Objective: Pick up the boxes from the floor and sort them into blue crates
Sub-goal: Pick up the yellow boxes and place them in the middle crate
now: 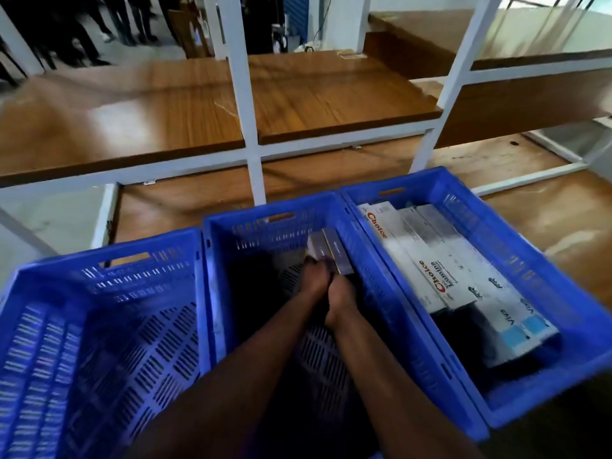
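Three blue crates stand side by side on the floor. Both of my arms reach down into the middle crate. My left hand and my right hand are pressed together, gripping slim grey boxes that lean against the crate's far right wall. The right crate holds several long white boxes, some marked "Choice" and "Viva". Nothing lies in the left crate. My fingertips are hidden behind the grey boxes.
A white metal rack with wooden shelves stands right behind the crates. A lower wooden board lies beyond the right crate. People's legs show at the far left behind the rack.
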Tool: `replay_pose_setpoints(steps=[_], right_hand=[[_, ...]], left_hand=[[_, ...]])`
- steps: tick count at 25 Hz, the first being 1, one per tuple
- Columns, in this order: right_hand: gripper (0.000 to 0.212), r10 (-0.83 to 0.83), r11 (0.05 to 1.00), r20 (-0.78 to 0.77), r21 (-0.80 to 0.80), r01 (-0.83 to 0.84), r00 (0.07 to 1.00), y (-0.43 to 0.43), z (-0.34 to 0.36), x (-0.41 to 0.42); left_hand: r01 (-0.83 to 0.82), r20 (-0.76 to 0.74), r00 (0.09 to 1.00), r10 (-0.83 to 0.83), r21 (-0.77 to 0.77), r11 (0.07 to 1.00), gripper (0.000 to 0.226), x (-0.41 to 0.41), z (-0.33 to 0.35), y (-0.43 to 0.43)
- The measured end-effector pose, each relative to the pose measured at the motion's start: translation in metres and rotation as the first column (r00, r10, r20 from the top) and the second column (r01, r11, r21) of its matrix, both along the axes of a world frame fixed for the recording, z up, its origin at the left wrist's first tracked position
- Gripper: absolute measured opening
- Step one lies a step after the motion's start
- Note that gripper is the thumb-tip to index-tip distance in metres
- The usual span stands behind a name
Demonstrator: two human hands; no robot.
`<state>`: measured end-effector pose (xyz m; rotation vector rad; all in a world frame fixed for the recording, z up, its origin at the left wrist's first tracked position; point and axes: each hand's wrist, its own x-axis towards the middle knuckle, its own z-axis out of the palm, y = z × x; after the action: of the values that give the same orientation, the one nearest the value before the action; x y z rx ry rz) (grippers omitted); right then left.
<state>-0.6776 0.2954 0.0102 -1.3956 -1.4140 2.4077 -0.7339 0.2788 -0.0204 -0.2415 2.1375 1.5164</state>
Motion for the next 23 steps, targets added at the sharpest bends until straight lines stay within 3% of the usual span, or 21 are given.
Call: replay_pose_setpoints(steps=[4, 10, 14, 16, 20, 23], right_hand=[[0.021, -0.136, 0.991, 0.01, -0.007, 0.136, 0.991, 0.022, 0.005, -0.026], [0.033, -0.073, 0.997, 0.029, 0.014, 0.073, 0.997, 0.018, 0.004, -0.033], [0.021, -0.055, 0.998, 0.031, 0.028, 0.054, 0.998, 0.013, 0.006, -0.022], [0.019, 0.005, 0.998, -0.004, -0.061, -0.005, 1.0, 0.001, 0.016, -0.009], [0.02, -0.02, 0.991, -0.071, -0.132, 0.011, 0.997, -0.047, 0.043, 0.021], [0.01, -0.042, 0.999, -0.104, 0.023, 0.044, 0.994, -0.095, 0.079, 0.043]], left_hand=[[-0.04, -0.01, 0.999, 0.041, 0.02, 0.999, 0.037, -0.022, 0.004, 0.0], [-0.046, 0.024, 0.999, 0.044, 0.091, 0.995, 0.034, -0.02, 0.008, -0.006], [-0.042, 0.104, 0.994, 0.027, 0.144, 0.989, 0.031, -0.011, 0.015, -0.014], [-0.091, 0.139, 0.988, 0.07, 0.147, 0.985, 0.034, -0.002, 0.011, -0.025], [-0.074, 0.023, 0.997, 0.071, 0.155, 0.985, 0.043, 0.026, 0.042, -0.075], [-0.166, -0.057, 0.981, 0.183, 0.228, 0.959, 0.05, 0.041, 0.079, -0.127]])
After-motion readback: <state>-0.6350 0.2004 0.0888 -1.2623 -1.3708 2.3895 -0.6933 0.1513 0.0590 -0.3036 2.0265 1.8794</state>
